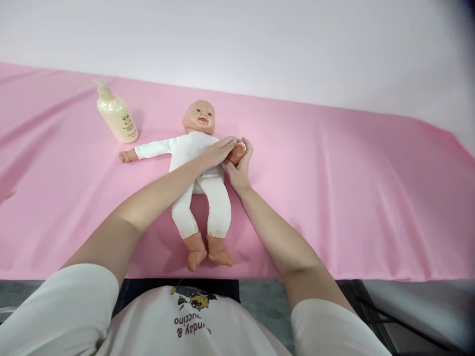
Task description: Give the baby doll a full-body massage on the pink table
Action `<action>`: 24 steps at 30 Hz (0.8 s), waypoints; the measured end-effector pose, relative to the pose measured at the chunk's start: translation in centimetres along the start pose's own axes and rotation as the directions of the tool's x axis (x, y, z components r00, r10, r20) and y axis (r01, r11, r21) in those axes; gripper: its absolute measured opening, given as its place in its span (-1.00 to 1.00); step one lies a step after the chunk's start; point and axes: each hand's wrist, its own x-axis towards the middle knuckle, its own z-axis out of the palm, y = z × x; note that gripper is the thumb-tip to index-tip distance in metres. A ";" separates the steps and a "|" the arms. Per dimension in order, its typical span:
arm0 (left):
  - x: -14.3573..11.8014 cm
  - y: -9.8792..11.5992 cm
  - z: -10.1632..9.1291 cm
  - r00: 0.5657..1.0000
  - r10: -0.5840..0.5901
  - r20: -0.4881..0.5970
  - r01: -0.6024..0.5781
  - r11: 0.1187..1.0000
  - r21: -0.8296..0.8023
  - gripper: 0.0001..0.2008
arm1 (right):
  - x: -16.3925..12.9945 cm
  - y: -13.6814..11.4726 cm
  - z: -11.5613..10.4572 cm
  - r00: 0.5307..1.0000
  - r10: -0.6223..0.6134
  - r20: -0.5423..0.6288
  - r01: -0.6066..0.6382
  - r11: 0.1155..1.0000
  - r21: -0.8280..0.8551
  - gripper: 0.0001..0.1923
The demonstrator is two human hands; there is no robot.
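A baby doll (pixel 198 170) in a white bodysuit lies on its back on the pink sheet (pixel 352 198), head toward the wall and bare feet toward me. My left hand (pixel 219 151) reaches across the doll's chest and rests on its arm at the right side. My right hand (pixel 241 165) cups the doll's small hand from below, fingers curled around it. The doll's other arm stretches out to the left.
A cream pump bottle of lotion (pixel 116 116) stands on the sheet left of the doll's head. A white wall runs behind the table. The table's front edge is near my body, with grey floor and a dark frame (pixel 374 306) below.
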 end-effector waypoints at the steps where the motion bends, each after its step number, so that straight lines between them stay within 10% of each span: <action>1: 0.0 0.0 0.0 1.000 -0.003 -0.006 0.003 1.000 0.008 -0.57 | 0.1 0.2 0.0 1.000 -0.002 0.007 0.002 1.000 0.004 -0.14; 10: 0.9 -0.6 -0.1 1.000 0.013 0.014 -0.015 0.992 0.126 -0.54 | 1.8 3.7 -2.5 0.976 0.005 -0.217 -0.015 0.999 -0.043 -0.21; 16: -2.0 5.8 -8.8 0.974 -0.207 0.090 0.114 0.796 0.594 -0.62 | 3.8 7.3 -5.6 0.855 0.276 -0.439 -0.338 0.939 -0.067 0.10; 19: -5.0 8.5 -13.9 0.917 -0.388 -0.093 0.350 0.671 0.654 -0.51 | 4.0 7.5 -5.8 0.856 0.333 -0.396 -0.381 0.923 -0.046 0.22; 24: -10.5 6.2 -17.2 0.817 -0.518 -0.253 0.520 0.472 0.712 -0.30 | 3.2 6.7 -5.2 0.902 0.251 -0.351 -0.359 0.888 -0.288 0.17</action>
